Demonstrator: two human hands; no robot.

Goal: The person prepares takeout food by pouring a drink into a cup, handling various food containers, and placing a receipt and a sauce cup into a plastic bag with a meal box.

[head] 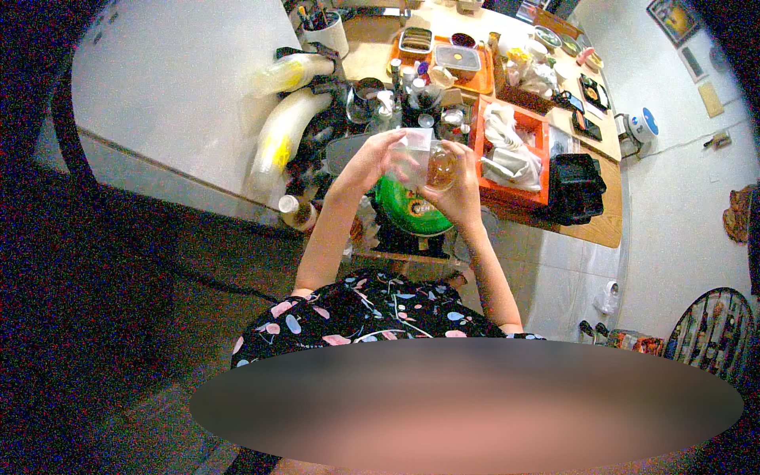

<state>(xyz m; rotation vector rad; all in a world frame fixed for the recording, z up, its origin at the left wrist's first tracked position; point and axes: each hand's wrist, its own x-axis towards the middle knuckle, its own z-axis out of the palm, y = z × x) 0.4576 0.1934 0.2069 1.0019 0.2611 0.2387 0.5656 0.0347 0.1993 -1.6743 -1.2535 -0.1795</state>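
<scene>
My left hand (380, 159) holds a translucent white plastic container (411, 157), fingers spread around its side and top. Close against it, my right hand (457, 184) grips a clear plastic cup or tub (442, 166) with a shiny, amber-looking surface; whether anything is inside cannot be told. The two containers touch or overlap in view. Below both hands is a round green lid or tin (412, 208) bearing writing. Small bottles and jars (418, 89) crowd together just beyond my hands.
An orange crate (513, 193) with white cloth stands right, beside stacked black plastic trays (576, 189). Farther back, an orange tray (484, 65) carries food containers. Left are plastic-wrapped rolls (282, 136), a white-capped bottle (297, 212) and a large white surface (178, 89).
</scene>
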